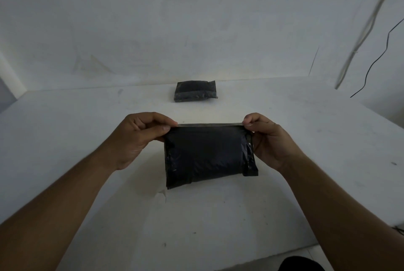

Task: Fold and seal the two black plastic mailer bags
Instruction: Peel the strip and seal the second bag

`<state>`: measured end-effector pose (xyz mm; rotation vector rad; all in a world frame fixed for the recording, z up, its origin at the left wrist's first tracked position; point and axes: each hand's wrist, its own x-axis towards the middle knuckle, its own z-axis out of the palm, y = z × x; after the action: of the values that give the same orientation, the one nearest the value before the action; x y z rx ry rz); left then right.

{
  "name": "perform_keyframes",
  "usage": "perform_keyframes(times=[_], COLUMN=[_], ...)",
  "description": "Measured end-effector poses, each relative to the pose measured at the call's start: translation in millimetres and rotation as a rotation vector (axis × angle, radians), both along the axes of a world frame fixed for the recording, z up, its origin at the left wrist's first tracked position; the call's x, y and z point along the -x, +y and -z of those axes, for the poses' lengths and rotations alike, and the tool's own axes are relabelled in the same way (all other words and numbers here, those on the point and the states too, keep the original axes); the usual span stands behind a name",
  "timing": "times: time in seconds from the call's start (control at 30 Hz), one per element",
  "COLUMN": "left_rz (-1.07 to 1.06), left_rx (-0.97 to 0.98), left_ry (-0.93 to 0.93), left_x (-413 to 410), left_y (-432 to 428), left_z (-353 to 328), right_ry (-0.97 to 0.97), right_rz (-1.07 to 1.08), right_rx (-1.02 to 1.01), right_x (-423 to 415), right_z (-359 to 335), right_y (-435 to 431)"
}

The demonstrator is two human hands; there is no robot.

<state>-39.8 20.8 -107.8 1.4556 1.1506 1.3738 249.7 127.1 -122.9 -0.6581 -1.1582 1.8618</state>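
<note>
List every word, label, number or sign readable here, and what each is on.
None: no readable text anywhere.
The near mailer bag, pinched at its top edge by the left hand and right hand, is plain black plastic with no label.
The far mailer bag on the table shows no print, though it is small in view.

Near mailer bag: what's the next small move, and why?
Probably fold the pale strip down onto the near bag and press it. The left hand and right hand each pinch one end of it, it looks unstuck, and the far bag already lies folded.
</note>
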Motion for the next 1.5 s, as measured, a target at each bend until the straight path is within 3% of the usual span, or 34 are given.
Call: perform_keyframes(times=[0.13,0.33,0.57,0.73,0.9,1.17,1.4,1.5], left_rz=[-0.024,-0.06,-0.137,-0.042,-0.026,0.017,-0.086,-0.096], left_rx=[-0.012,-0.037,-0.049,0.07,0.13,0.124,-0.056,-0.1], left_ry=[0.034,0.249,0.363,0.349,0.731,0.833,0.93,0.946], left_x=[-3.5,-4.6,-9.3,-2.3,-36.6,-60.4,-64.0,-64.8], left_y=[0.9,4.0,11.8,8.2,19.2,32.9,30.4,28.1], left_z=[0.7,-2.1,1.7,-11.4,-37.8,-53.7,-49.4,-48.5], right_ry=[-0.019,0.005,-0.334,-0.368,-0.334,-0.399,-0.914,-0.966], right_rz=[0.018,0.014,0.053,0.001,-0.048,0.032,0.029,-0.047], right_rx=[-0.006,-0.022,-0.328,-0.387,-0.417,-0.515,-0.889,-0.943], right_x=[0.6,-0.8,2.0,-0.9,2.1,-10.0,8.0,21.8], right_z=[-1.0,0.1,-2.6,-5.6,-11.8,-13.8,-48.3,-53.8], right_y=[-0.2,-2.2,2.5,0.7,-6.8,-9.6,-7.7,-10.7])
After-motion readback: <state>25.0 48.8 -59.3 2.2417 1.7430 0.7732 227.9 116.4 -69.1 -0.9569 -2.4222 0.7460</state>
